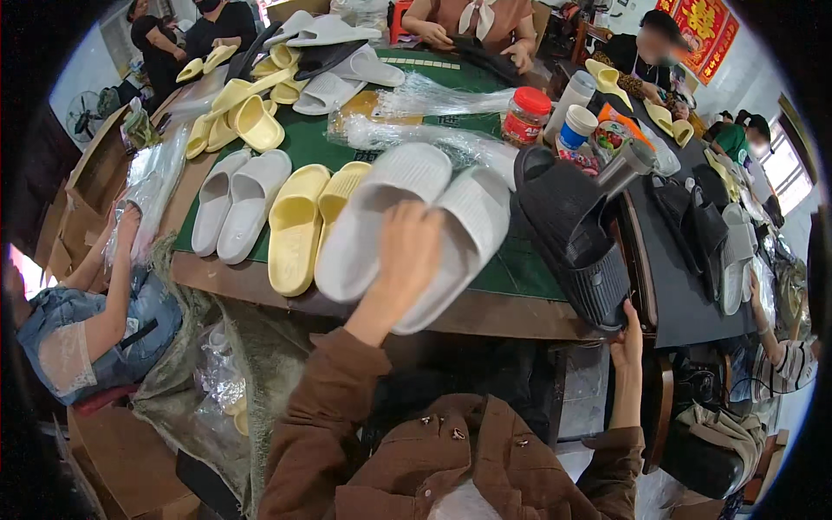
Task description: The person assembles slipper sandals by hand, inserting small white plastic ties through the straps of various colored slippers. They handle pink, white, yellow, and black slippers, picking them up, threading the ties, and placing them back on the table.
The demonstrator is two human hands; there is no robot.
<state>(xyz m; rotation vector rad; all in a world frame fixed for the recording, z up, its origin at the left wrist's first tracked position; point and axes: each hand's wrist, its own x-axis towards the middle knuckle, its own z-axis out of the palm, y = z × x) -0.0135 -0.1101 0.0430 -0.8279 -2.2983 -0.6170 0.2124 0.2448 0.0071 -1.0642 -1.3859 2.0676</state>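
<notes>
Grey slippers (483, 212) hang mid-frame, gripped by the left hand (407, 251), fingertips hidden inside. Right of centre, the right hand (629, 336) clasps black slippers (559, 217) at their lower end.

- A table with a green top (529, 269) and a brown edge (227, 276).
- Near its front edge, on the left, a pair of grey slippers (253, 208), beside a pair of yellow slippers (297, 238).
- Behind them, a heap of yellow slippers (260, 124) and more grey slippers (326, 93).
- Across the middle, clear plastic bags (433, 97).
- Toward the right, a red-lidded jar (526, 117) near a blue-and-white tub (575, 130).
- Alongside, a dark table (685, 299) carrying black slippers (680, 208).
</notes>
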